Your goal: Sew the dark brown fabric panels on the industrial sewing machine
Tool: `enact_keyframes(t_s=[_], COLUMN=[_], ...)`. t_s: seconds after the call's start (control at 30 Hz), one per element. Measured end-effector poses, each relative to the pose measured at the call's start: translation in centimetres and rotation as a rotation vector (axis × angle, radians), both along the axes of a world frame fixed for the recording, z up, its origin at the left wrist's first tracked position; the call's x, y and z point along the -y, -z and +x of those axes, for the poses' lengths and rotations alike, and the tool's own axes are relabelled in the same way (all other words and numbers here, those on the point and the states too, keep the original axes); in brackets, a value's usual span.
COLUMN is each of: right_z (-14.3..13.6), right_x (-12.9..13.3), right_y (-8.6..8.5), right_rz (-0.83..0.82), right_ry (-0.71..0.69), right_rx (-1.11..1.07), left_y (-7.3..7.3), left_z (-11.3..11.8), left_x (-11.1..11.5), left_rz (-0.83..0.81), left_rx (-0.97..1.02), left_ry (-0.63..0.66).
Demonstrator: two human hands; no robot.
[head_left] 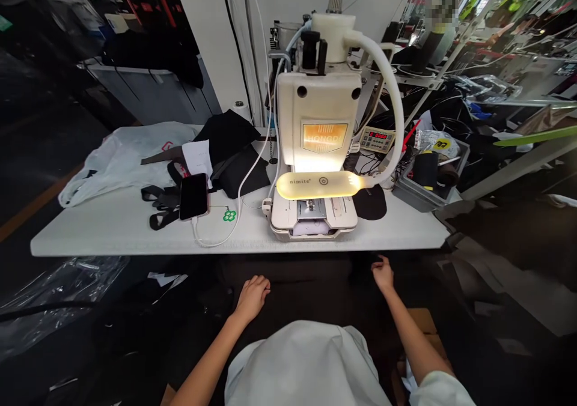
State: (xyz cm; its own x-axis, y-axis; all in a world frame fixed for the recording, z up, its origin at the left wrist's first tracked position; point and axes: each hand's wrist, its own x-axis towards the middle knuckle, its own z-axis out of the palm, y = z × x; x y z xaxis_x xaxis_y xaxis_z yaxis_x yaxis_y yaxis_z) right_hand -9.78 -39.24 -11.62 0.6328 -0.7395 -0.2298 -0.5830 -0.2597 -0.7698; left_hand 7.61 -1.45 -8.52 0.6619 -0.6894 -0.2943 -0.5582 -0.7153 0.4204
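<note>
My left hand (253, 296) rests low over my dark lap, in front of the table edge. Its fingers are curled in, with no object showing in them. Just under the table's front edge is my right hand (383, 272), its fingers bent together near something dark; what they hold, if anything, cannot be made out. Both hands are apart from the white sewing machine (288, 118) on the table. A lit lamp bar (295, 185) on a bent white neck crosses in front of its needle area. A dark fabric piece (372, 203) lies at the machine's right side.
On the white table (135, 241) lie a phone (193, 197) with a white cable, black straps (164, 199), black fabric (241, 172), a plastic bag (121, 151) and a green flower-shaped charm (229, 215). A control box (377, 140) and grey bin (419, 197) stand right.
</note>
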Motion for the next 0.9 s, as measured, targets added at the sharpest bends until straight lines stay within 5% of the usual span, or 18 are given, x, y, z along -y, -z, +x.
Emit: enact_keyframes(t_s=[0.1, 0.27, 0.37, 0.9], right_z=[1.3, 3.7, 5.1, 3.9], right_x=[-4.2, -12.6, -14.7, -10.3], right_y=[-0.6, -1.6, -1.5, -2.5], right_rz=[-0.035, 0.076, 0.120, 0.113], right_ry=[-0.138, -0.594, -0.737, -0.722], right_rx=[0.042, 0.118, 0.088, -0.068], left_y=[-0.9, -2.2, -2.7, -1.2], left_z=[-0.4, -1.2, -1.7, -0.9], left_x=[-0.8, -2.6, -3.4, -3.2], left_rz=[-0.080, -0.150, -0.186, -0.302], left_rx=[-0.052, -0.137, -0.163, -0.249], left_ry=[-0.024, -0.080, -0.096, -0.218])
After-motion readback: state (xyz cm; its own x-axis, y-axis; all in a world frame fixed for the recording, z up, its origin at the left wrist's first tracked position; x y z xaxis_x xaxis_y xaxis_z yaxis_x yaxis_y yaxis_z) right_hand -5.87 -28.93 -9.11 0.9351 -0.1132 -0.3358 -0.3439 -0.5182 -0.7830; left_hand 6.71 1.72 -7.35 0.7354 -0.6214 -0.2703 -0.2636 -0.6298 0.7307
